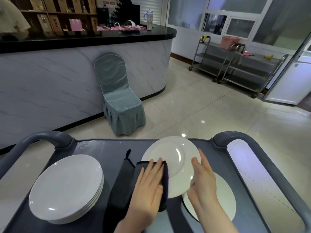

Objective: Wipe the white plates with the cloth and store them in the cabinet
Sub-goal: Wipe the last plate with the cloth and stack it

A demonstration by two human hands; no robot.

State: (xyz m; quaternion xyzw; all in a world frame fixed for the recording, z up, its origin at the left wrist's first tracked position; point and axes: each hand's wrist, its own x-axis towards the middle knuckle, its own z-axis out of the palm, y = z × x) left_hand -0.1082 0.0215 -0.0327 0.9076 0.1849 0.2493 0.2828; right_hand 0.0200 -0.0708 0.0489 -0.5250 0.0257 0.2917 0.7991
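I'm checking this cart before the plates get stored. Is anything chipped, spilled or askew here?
Nothing looks chipped or spilled. Only the held plate seems off-level: the right hand grips its rim, the left hand presses the cloth on it, and it overlaps the lower plate.

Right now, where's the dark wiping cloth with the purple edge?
Head view, lower centre: the dark cloth lies under the left hand, pressed on the left rim of the round white plate that the right hand holds.

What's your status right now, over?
Left grip flat, pressing cloth on white plate. Right grip holds its rim. Plate stack waits left. Nothing blocking.
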